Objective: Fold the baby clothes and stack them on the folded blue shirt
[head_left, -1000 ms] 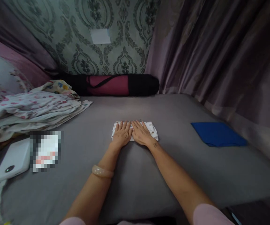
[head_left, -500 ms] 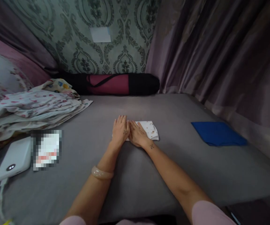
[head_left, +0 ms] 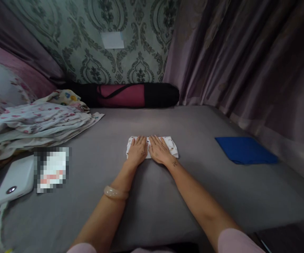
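A small folded white cloth (head_left: 172, 147) with a sparse dark and brown print lies flat in front of me. My left hand (head_left: 138, 149) rests palm down on its left half, fingers stretched out and pointing away from me. On the right half lies my right hand (head_left: 159, 149), also flat, with the fingers extended. A narrow strip of the cloth shows between the two hands; the rest of its middle is hidden under them. A pale bangle (head_left: 115, 193) circles my left forearm.
The grey sheet (head_left: 157, 196) covers the bed. A folded blue cloth (head_left: 247, 151) lies to the right, heaped patterned cloths (head_left: 43, 117) to the left. Nearer left are a white power bank (head_left: 16, 181) with cables and a blurred-out item. A black and maroon bag (head_left: 122, 95) lies along the wall.
Half a second ago both hands were close together on the cloth's left half. Since then the right hand has shifted right and the left hand has flattened, leaving a small gap between them.
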Available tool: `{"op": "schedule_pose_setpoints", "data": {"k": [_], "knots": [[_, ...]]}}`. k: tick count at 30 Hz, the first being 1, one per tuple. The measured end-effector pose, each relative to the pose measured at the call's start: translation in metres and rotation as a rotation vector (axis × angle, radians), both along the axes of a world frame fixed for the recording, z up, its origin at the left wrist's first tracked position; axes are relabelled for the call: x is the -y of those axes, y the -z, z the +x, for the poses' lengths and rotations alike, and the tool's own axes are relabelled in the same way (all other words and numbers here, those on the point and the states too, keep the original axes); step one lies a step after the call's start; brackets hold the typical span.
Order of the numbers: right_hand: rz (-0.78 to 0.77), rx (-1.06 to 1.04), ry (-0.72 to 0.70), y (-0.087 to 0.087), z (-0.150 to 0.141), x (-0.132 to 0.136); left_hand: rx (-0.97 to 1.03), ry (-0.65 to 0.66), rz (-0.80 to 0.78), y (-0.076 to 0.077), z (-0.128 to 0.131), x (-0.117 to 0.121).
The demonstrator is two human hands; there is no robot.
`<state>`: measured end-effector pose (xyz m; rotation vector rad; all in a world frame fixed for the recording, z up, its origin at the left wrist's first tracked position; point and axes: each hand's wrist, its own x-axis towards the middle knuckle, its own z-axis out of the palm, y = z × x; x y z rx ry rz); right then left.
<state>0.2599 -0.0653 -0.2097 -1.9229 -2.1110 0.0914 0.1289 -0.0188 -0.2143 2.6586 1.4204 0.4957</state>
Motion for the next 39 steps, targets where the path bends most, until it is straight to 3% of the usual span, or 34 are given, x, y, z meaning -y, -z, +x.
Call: {"op": "schedule_pose_setpoints", "data": {"k": [4,10,16,21,28,32,39], "knots": [[-0.010,-0.002,-0.007,0.005,0.001,0.000,-0.074,0.020,-0.043,0.006,-0.001,-0.001],[0.031,0.011,0.054,0.000,0.006,0.000,-0.033,-0.044,0.100,0.003,-0.002,0.001],[-0.029,0.027,0.099,0.005,0.011,-0.001,-0.112,-0.085,0.017,0.007,-0.003,0.001],[-0.016,0.057,0.182,0.001,0.015,0.000,-0.076,-0.161,0.106,0.004,-0.005,0.000],[-0.113,0.056,0.235,-0.002,0.022,0.000,-0.156,-0.182,-0.024,0.002,-0.008,-0.002],[-0.062,0.073,0.297,-0.004,0.035,-0.001,-0.072,-0.256,0.072,-0.004,-0.013,-0.005],[-0.124,0.040,0.380,0.008,0.052,-0.004,-0.149,-0.267,-0.140,0.005,-0.023,-0.011]]}}
